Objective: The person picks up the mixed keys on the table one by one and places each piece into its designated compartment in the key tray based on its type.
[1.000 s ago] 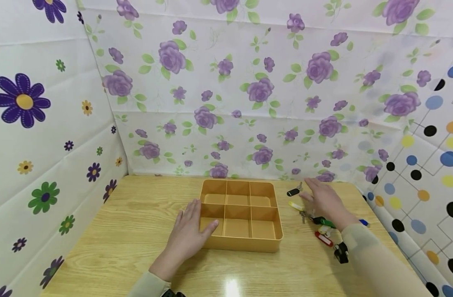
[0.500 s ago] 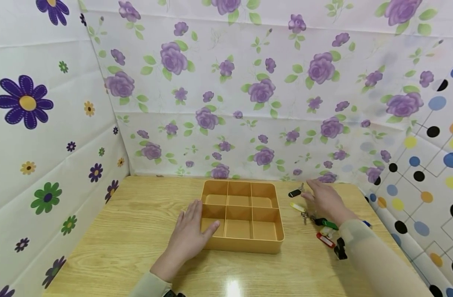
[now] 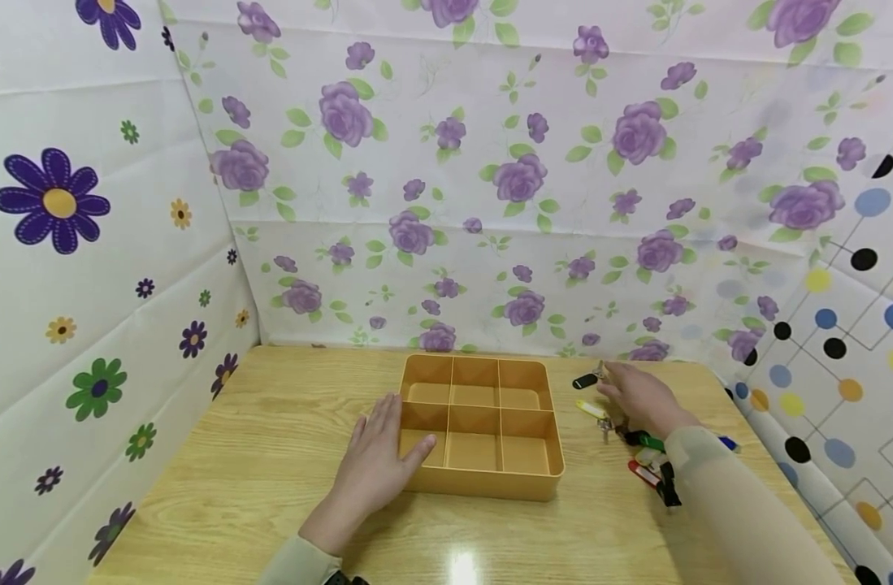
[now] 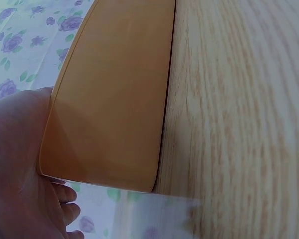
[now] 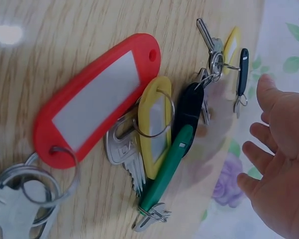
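An orange-tan box [image 3: 483, 485] with six-part dividing walls, its compartments bare, stands mid-table. My left hand [image 3: 376, 459] rests along its left wall, fingers straight, thumb over the front-left corner; the left wrist view shows the box's outer wall [image 4: 109, 94] beside the palm. At the back right my right hand [image 3: 642, 396] reaches to a key with a black tag [image 3: 585, 381]. In the right wrist view its thumb and fingers stand apart, close to that black tag [image 5: 243, 69]; contact cannot be made out. Nearer lie keys with yellow [image 3: 591, 410], green [image 3: 652, 443] and red [image 3: 643, 474] tags.
A black item [image 3: 667, 485] lies under the right forearm, partly hidden by the sleeve. A blue tag [image 3: 728, 444] shows beyond the forearm. Flowered sheets [image 3: 431, 162] wall the table [image 3: 270, 455] at back and left, a dotted one [image 3: 841, 390] at right.
The right hand has closed in slightly on the black-tagged key, and its forearm covers more of the nearest black item. The left hand stays on the box. The view has shifted slightly.
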Motion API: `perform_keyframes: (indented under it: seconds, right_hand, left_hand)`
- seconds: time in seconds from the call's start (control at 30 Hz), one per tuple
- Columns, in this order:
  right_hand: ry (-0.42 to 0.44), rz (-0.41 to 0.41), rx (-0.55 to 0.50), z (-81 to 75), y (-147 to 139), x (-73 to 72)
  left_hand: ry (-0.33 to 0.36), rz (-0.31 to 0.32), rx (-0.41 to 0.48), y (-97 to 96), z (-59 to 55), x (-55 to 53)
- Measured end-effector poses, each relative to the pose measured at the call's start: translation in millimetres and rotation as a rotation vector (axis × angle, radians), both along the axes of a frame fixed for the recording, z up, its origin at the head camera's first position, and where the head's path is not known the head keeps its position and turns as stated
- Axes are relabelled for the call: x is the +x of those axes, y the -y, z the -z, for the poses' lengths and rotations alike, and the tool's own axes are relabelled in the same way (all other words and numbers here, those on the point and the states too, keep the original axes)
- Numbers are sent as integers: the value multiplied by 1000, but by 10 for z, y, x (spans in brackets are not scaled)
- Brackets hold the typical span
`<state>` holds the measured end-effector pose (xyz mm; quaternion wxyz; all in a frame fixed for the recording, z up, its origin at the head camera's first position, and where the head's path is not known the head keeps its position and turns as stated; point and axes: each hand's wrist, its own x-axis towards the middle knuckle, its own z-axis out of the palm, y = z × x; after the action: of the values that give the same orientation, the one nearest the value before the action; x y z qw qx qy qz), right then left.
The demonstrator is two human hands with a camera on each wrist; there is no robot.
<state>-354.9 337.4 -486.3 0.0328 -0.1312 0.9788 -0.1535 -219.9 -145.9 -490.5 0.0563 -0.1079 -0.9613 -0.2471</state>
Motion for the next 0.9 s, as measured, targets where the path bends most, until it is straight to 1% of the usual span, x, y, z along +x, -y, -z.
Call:
perform_keyframes:
  seconds: [0.1,0.2,0.33,0.5,0.7,0.9]
  right_hand:
    - [42,4,-21,25,3,-29]
    - [60,7,-17,64,5,-51]
    - [43,1,15,106,24,-72]
    - [34,-15,24,131,56,-84]
    - [49,-6,55,131,96,-84]
    - [31,8,74,119,123,-101]
  left_hand:
    - [1,-1,2,2,0,4]
    - [2,1,1,1,1,3]
    - [-1,1,4,-3,0,0]
    - [4,-2,-4,-4,4,1]
    - [-4,0,-1,-3,4,5]
    - [0,-9,4,4,1,11]
